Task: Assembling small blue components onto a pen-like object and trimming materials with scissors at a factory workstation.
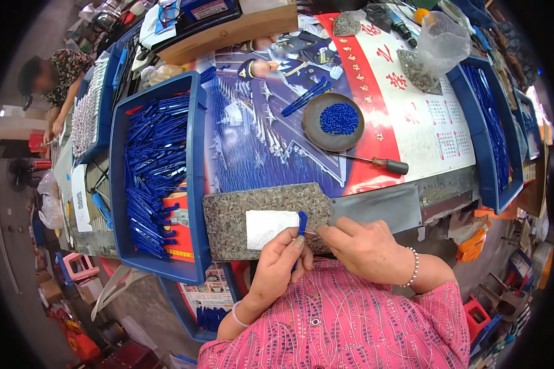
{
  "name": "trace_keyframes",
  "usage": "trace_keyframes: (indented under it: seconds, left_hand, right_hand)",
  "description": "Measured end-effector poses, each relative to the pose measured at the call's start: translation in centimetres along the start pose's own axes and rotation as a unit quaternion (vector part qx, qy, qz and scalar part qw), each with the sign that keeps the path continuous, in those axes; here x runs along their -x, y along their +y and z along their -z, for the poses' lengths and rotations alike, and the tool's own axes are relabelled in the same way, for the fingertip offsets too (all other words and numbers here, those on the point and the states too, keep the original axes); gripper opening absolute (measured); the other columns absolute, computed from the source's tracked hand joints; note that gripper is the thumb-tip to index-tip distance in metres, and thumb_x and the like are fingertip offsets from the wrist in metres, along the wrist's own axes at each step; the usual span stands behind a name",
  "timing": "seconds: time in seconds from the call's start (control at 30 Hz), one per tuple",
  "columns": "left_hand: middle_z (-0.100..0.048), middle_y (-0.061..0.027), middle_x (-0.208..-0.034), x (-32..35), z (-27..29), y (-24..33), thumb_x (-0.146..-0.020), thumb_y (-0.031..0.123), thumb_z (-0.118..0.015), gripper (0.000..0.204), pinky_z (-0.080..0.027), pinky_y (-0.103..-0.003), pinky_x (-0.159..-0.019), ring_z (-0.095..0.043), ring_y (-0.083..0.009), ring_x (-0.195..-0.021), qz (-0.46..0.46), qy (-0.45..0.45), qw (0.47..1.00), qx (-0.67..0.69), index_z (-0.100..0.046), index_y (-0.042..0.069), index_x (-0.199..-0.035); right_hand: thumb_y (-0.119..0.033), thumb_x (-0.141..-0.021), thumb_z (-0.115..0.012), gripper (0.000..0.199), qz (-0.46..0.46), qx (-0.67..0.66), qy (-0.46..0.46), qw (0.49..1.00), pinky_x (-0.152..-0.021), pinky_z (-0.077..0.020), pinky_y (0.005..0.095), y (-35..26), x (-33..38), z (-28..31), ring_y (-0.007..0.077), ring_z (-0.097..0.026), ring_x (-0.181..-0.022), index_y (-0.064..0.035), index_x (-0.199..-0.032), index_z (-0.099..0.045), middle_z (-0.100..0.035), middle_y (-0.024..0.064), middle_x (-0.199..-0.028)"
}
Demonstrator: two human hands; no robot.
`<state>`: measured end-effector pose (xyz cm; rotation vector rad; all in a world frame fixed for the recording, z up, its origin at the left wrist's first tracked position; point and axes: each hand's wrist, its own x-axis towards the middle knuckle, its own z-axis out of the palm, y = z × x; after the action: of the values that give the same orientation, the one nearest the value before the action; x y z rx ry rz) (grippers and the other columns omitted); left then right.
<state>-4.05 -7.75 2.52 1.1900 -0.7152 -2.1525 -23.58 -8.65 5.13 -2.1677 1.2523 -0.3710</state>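
Observation:
My left hand (pixel 280 258) pinches a small blue plastic part (pixel 301 222) and holds it upright at the near edge of a speckled grey stone slab (pixel 240 215). My right hand (pixel 366 246) holds a thin metal pin (pixel 311 232) whose tip touches the blue part. A white paper patch (pixel 266 226) lies on the slab just left of the part. Beyond the slab a round dark dish (pixel 320 132) holds a heap of small blue pieces (pixel 339 119).
A blue bin (pixel 197 184) at my left is full of blue plastic parts (pixel 154 166); another blue bin (pixel 495 160) at my right holds more. A red-handled screwdriver (pixel 378 163) lies on the printed poster (pixel 406 111). Another person (pixel 58 77) works far left.

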Motion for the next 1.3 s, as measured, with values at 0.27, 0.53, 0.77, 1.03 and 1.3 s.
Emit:
trace_keyframes:
  seconds: [0.27, 0.53, 0.77, 1.03, 1.3]
  left_hand:
    - [-0.054, -0.0043, -0.068, 0.1, -0.2, -0.1, -0.096, 0.014, -0.038, 0.023, -0.031, -0.016, -0.042, -0.04, -0.0033, -0.044, -0.012, 0.012, 0.999, -0.048, -0.049, -0.001, -0.108]
    - [-0.053, -0.0025, -0.067, 0.5, -0.3, -0.6, -0.096, 0.015, -0.039, 0.024, -0.031, -0.016, -0.042, -0.039, -0.0024, -0.046, -0.03, 0.022, 0.996, -0.079, -0.049, 0.0, -0.111]
    - [-0.045, 0.0005, -0.064, 0.7, -0.9, -0.9, -0.097, 0.018, -0.038, 0.025, -0.026, -0.017, -0.041, -0.034, -0.0032, -0.047, -0.001, 0.0, 0.999, 0.035, -0.049, 0.001, -0.112]
    - [-0.043, -0.0019, -0.061, -0.3, -1.0, -0.1, -0.095, 0.016, -0.037, 0.027, -0.024, -0.018, -0.039, -0.03, -0.0048, -0.042, 0.0, 0.022, 0.999, 0.033, -0.049, -0.001, -0.113]
    - [-0.048, -0.0023, -0.06, 0.8, -0.3, 0.1, -0.095, 0.013, -0.036, 0.026, -0.028, -0.018, -0.041, -0.036, -0.0061, -0.044, -0.017, 0.064, 0.998, 0.011, -0.051, -0.001, -0.11]
  right_hand:
    - [-0.012, -0.078, -0.061, 0.027, 0.001, -0.008, 0.014, 1.0, -0.044, -0.0432, 0.0366, 0.1, 0.0, -0.1, 0.0241, -0.058, -0.057, -0.0081, -0.104, -0.055, -0.053, 0.0053, -0.073]
    - [-0.008, -0.079, -0.06, 0.021, -0.003, -0.117, 0.06, 0.991, -0.048, -0.0456, 0.035, 0.6, 0.0, -1.5, 0.0259, -0.059, -0.059, -0.0057, -0.1, -0.057, -0.058, 0.0083, -0.076]
    - [-0.009, -0.081, -0.063, 0.015, -0.031, -0.294, 0.169, 0.94, -0.053, -0.047, 0.0331, 1.6, 0.6, -6.0, 0.0248, -0.061, -0.062, -0.0027, -0.092, -0.053, -0.058, 0.0115, -0.076]
    - [-0.003, -0.083, -0.06, 0.014, -0.088, -0.366, 0.241, 0.895, -0.056, -0.0427, 0.0201, 3.2, -0.1, -4.5, 0.0058, -0.052, -0.064, -0.0005, -0.091, -0.049, -0.054, 0.0024, -0.076]
    - [0.0, -0.084, -0.056, 0.012, -0.181, -0.286, 0.314, 0.887, -0.056, -0.0382, 0.0183, 9.3, 1.5, 2.1, 0.0024, -0.045, -0.064, 0.0016, -0.095, -0.051, -0.053, -0.0005, -0.073]
